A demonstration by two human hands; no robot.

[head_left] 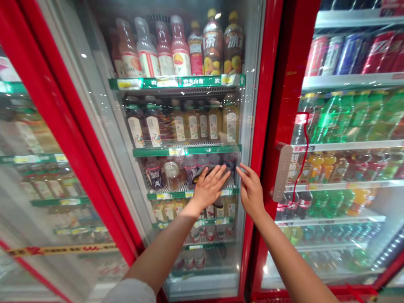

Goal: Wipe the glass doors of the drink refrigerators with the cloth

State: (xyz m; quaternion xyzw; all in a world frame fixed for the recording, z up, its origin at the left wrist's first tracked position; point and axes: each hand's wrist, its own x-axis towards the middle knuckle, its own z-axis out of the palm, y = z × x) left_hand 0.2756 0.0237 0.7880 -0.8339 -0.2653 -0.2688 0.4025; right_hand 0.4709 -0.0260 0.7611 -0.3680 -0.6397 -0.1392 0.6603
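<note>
My left hand [210, 185] lies flat, fingers stretched, against the glass door [189, 286] of a drinks fridge. Behind its fingers shows a dark grey patch [200, 172]; whether this is a cloth or a reflection I cannot tell. Just to the right, my right hand [252, 189] is raised at the right side of the glass, beside the red door frame [265, 105]. Its upper fingers reach out toward the pane, the lower ones partly hidden, and no object shows in it. Through the glass, bottles [154, 172] stand on green-edged shelves [187, 150].
To the right, another fridge holds cans [350, 52] and green bottles [334, 115]. A grey handle [282, 172] sticks out from its red frame, with a red cord [306, 147] hanging nearby. A third red-framed fridge [72, 105] with bottles is on the left.
</note>
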